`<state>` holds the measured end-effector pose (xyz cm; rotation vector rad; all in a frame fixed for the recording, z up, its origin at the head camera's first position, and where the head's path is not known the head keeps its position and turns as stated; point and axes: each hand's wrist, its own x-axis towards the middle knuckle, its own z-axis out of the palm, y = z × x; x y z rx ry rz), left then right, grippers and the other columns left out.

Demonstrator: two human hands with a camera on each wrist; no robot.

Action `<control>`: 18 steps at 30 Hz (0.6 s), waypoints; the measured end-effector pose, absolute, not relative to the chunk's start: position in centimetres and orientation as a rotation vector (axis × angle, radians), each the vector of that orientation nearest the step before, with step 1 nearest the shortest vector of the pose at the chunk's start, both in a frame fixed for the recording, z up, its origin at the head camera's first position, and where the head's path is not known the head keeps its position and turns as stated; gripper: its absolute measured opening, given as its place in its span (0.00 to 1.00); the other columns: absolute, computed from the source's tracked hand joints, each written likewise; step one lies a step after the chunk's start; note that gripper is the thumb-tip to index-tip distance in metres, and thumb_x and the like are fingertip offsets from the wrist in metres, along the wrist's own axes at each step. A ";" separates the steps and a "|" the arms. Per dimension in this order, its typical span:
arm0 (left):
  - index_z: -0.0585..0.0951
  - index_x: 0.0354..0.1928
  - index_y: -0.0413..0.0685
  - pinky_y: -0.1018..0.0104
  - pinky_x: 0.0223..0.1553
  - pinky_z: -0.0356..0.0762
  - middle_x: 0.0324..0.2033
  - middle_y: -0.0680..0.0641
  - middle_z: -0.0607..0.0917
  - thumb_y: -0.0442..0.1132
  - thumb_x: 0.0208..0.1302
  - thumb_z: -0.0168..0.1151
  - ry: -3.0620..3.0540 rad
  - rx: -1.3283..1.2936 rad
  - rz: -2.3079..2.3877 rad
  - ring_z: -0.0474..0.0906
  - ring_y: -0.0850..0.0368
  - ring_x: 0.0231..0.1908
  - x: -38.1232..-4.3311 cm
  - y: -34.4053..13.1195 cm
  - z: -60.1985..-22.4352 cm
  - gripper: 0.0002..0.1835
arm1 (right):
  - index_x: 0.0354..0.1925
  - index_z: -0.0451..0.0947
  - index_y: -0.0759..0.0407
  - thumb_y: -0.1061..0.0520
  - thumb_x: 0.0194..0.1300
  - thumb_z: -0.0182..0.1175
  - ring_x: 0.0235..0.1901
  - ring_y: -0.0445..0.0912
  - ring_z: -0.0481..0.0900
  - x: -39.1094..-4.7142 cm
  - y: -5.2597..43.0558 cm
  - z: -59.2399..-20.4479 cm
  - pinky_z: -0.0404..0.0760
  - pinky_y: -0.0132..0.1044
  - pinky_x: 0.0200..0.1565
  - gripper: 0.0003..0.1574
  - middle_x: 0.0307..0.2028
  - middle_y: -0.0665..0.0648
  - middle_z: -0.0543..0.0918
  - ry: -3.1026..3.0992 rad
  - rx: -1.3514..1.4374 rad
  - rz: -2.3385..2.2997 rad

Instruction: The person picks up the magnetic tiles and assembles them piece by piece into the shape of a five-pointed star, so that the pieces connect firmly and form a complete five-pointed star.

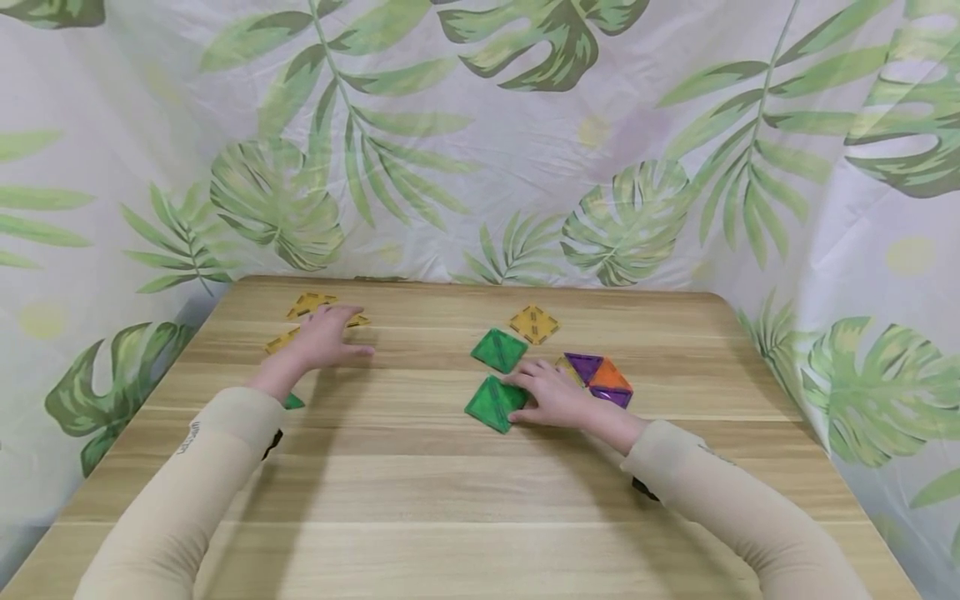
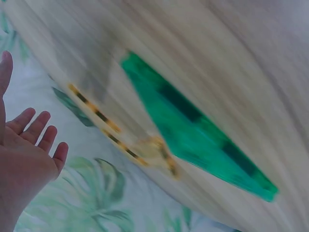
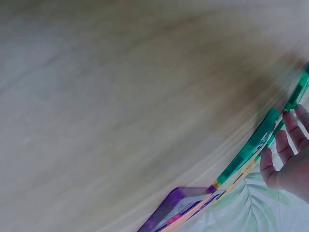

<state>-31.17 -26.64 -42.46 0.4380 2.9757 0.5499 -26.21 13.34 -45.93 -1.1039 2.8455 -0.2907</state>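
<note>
Nearer green diamond point(image 1: 491, 403) | translucent, centre-seamed | right fingers point(image 1: 525, 378) apart at edge | left fingers point(image 2: 36, 127) apart

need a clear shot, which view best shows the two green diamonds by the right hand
The head view: it looks down on the two green diamonds, so their outlines and seams show. The right wrist view catches them at a steep slant, one running off the right edge; the left wrist view shows only another green piece.

Green diamond point(image 1: 491, 406): translucent, seamed down the middle, lying flat on the desk point(image 1: 420, 492). Second green diamond point(image 1: 500, 350): alike, flat, just beyond the first. Yellow tiles point(image 1: 306, 303): dark strips along edges, partly hidden, far left.
</note>
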 end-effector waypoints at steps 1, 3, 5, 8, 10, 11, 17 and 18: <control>0.59 0.69 0.36 0.29 0.60 0.39 0.66 0.32 0.62 0.53 0.57 0.66 2.975 0.426 0.554 0.48 0.29 0.65 -31.3 -27.1 -42.6 0.45 | 0.63 0.71 0.48 0.34 0.57 0.62 0.57 0.52 0.67 -26.3 13.5 -46.0 0.69 0.53 0.51 0.40 0.56 0.53 0.73 2.840 -1.116 -0.289; 0.58 0.69 0.37 0.27 0.60 0.37 0.67 0.33 0.61 0.53 0.57 0.66 2.972 0.400 0.569 0.47 0.29 0.66 -31.5 -28.2 -43.0 0.45 | 0.63 0.70 0.48 0.33 0.57 0.62 0.57 0.52 0.67 -26.4 13.7 -46.0 0.69 0.52 0.50 0.41 0.57 0.52 0.73 2.831 -1.136 -0.274; 0.58 0.70 0.38 0.26 0.59 0.36 0.67 0.33 0.60 0.54 0.57 0.67 2.967 0.381 0.587 0.46 0.28 0.66 -31.7 -29.2 -43.5 0.46 | 0.64 0.70 0.47 0.33 0.56 0.62 0.58 0.52 0.67 -26.5 14.0 -46.0 0.69 0.51 0.49 0.41 0.57 0.51 0.73 2.822 -1.147 -0.263; 0.56 0.70 0.38 0.26 0.59 0.37 0.68 0.32 0.59 0.55 0.56 0.67 2.959 0.363 0.609 0.46 0.28 0.66 -31.7 -30.5 -44.3 0.48 | 0.64 0.69 0.46 0.33 0.57 0.61 0.58 0.51 0.67 -26.7 14.3 -45.9 0.68 0.51 0.49 0.41 0.57 0.51 0.73 2.811 -1.150 -0.235; 0.55 0.71 0.37 0.26 0.59 0.37 0.68 0.32 0.59 0.56 0.56 0.66 2.948 0.360 0.626 0.46 0.27 0.66 -31.7 -31.3 -44.7 0.49 | 0.65 0.69 0.45 0.33 0.57 0.62 0.58 0.51 0.66 -26.7 14.5 -45.9 0.67 0.51 0.49 0.40 0.57 0.50 0.73 2.799 -1.147 -0.236; 0.55 0.71 0.37 0.27 0.59 0.37 0.67 0.32 0.59 0.56 0.56 0.66 2.946 0.359 0.627 0.46 0.28 0.66 -31.7 -31.7 -44.8 0.49 | 0.65 0.68 0.45 0.34 0.57 0.62 0.58 0.51 0.66 -26.7 14.5 -45.8 0.67 0.51 0.50 0.40 0.57 0.50 0.73 2.791 -1.145 -0.240; 0.59 0.69 0.35 0.31 0.60 0.38 0.66 0.32 0.62 0.56 0.58 0.65 2.957 0.375 0.590 0.47 0.29 0.66 -31.8 -32.8 -45.4 0.46 | 0.64 0.69 0.45 0.36 0.56 0.64 0.59 0.52 0.65 -26.9 14.8 -45.8 0.64 0.55 0.54 0.40 0.55 0.50 0.74 2.758 -1.148 -0.330; 0.60 0.68 0.34 0.31 0.60 0.38 0.66 0.31 0.62 0.56 0.58 0.64 2.959 0.378 0.581 0.47 0.29 0.66 -31.8 -32.8 -45.4 0.45 | 0.64 0.69 0.45 0.36 0.56 0.64 0.59 0.52 0.65 -26.9 14.9 -45.8 0.64 0.55 0.54 0.40 0.55 0.50 0.74 2.758 -1.147 -0.341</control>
